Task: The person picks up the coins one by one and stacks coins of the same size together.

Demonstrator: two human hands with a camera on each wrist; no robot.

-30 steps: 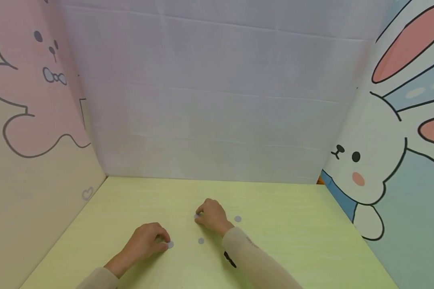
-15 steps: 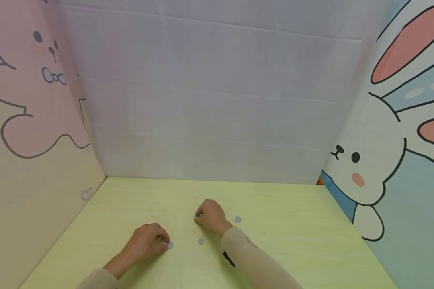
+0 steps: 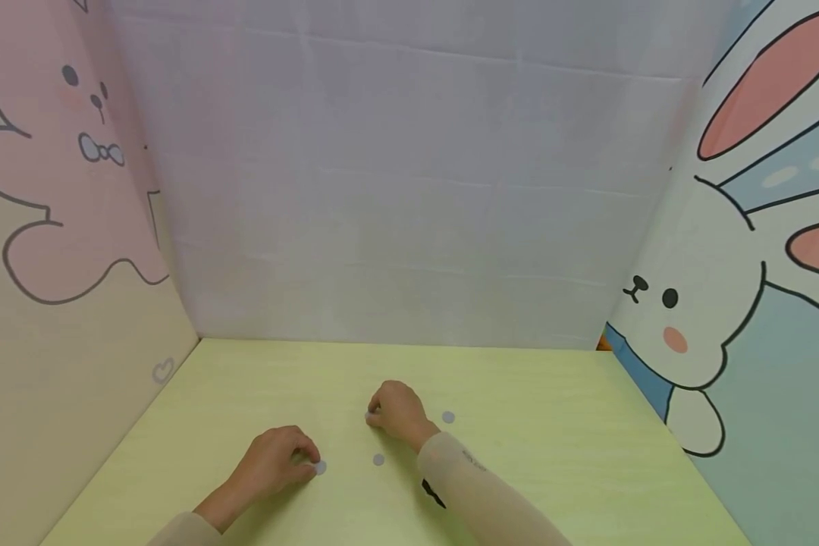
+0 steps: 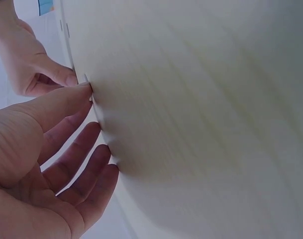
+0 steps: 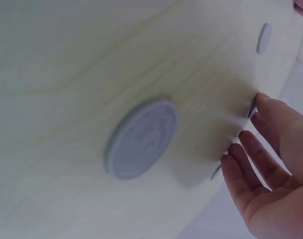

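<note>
Silver-grey coins lie on the pale yellow-green table. My left hand (image 3: 273, 460) pinches the near-left coin (image 3: 321, 467) at its left edge between thumb and fingers, and the coin is flat on the table. Farther back, my right hand (image 3: 399, 412) holds another coin (image 3: 368, 417) between thumb and fingertips, low at the tabletop; the fingers cover most of it. Between the hands, toward the front, sits a smaller-looking coin (image 3: 378, 459). One more coin (image 3: 448, 417) lies right of my right hand. The right wrist view shows raised relief on a nearby coin (image 5: 141, 139).
A white cloth wall (image 3: 403, 189) closes off the back of the table (image 3: 553, 455). On the left stands a panel with a pink cartoon animal (image 3: 75, 250); on the right, one with a white rabbit (image 3: 696, 303). A small black item (image 3: 433, 494) shows beside the right sleeve.
Both hands stay at their coins with hardly any motion. The head view has shifted very slightly, and the loose coins have kept their places.
</note>
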